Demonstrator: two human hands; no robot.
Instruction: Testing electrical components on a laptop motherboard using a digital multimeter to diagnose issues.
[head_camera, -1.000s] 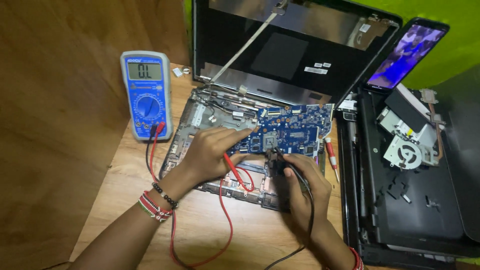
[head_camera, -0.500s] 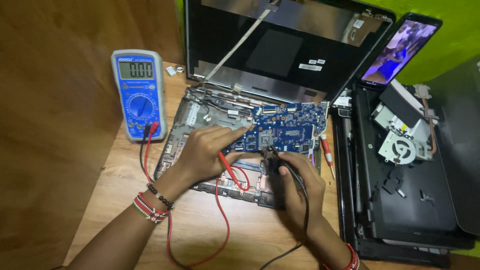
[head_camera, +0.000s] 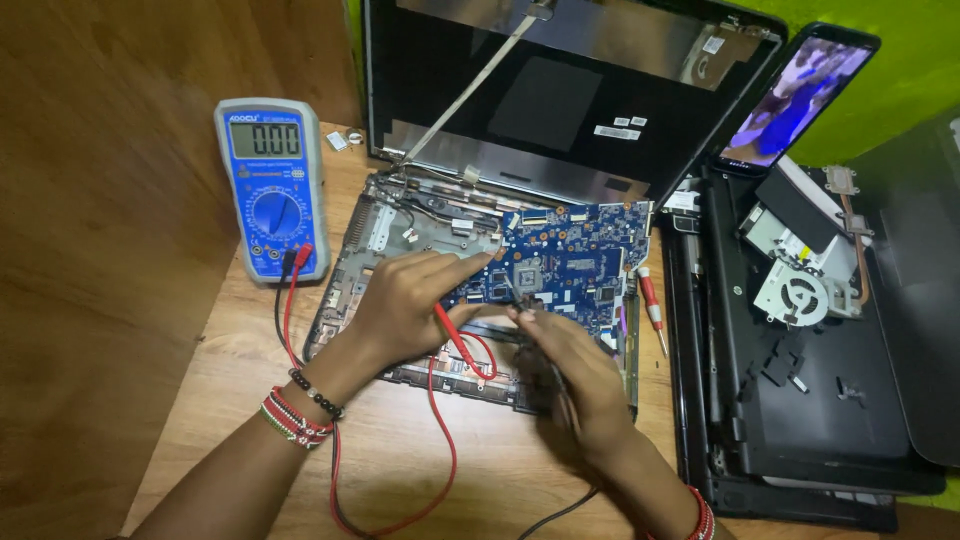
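An opened laptop base (head_camera: 380, 225) lies on the wooden table with its blue motherboard (head_camera: 575, 255) exposed. My left hand (head_camera: 405, 300) holds the red multimeter probe (head_camera: 452, 335), its index finger stretched toward the board's left edge. My right hand (head_camera: 570, 370) grips the black probe (head_camera: 515, 295), whose tip touches the board near a square chip. A blue multimeter (head_camera: 270, 185) stands at the left, with red and black leads running from it to the probes.
The laptop's screen lid (head_camera: 560, 90) stands open behind the base. A phone (head_camera: 795, 95) with a lit screen leans at the back right. A black laptop cover (head_camera: 800, 390) holding a fan and loose parts lies at right. A red-handled screwdriver (head_camera: 652, 305) lies beside the board.
The multimeter's reading has changed from one second ago. Both hands stay on the board with the probes, shifting only slightly; the camera view has drifted a little.
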